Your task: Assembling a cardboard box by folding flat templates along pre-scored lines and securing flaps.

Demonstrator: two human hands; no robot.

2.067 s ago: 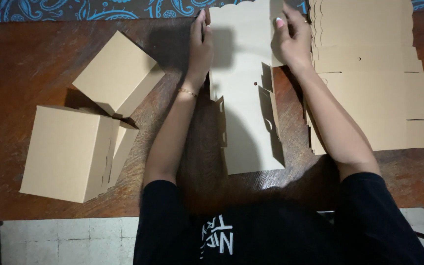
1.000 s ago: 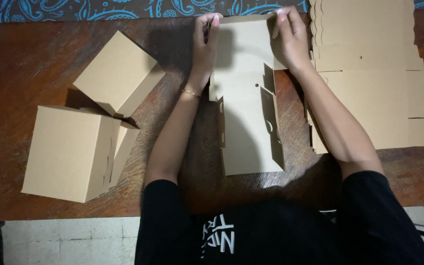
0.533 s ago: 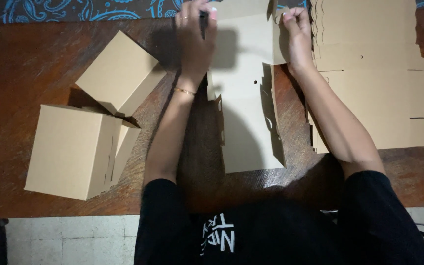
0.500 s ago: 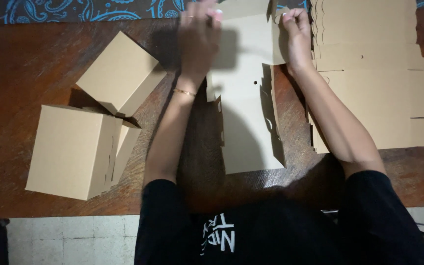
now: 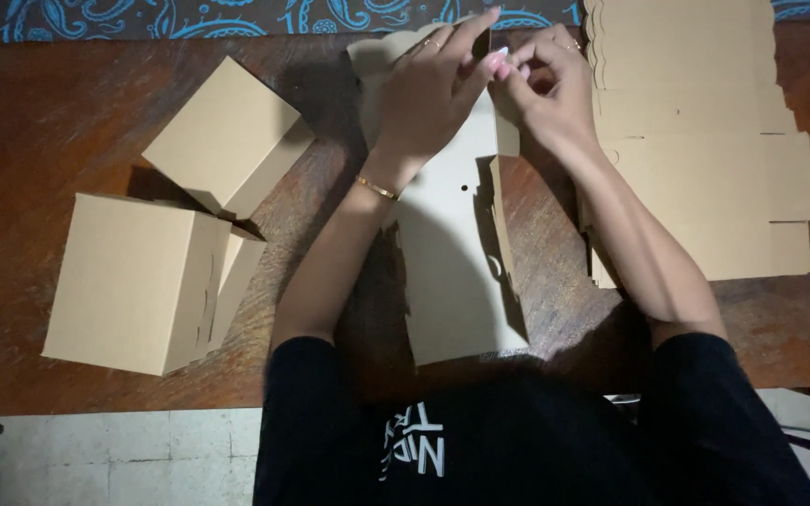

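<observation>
The flat cardboard blank (image 5: pixel 457 272) lies lengthwise on the tabletop (image 5: pixel 77 112), directly before us. We judge it light, stiff along its panels and prone to creasing, so it is best gripped at the fold lines. Our left hand (image 5: pixel 428 89) and right hand (image 5: pixel 546 89) pinch its far flap. Two assembled boxes (image 5: pixel 138 281) sit left; a stack of blanks (image 5: pixel 696 141) lies right.

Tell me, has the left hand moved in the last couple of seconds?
Yes. The left hand has shifted right across the cardboard sheet, toward the right hand, away from the folded boxes.
</observation>
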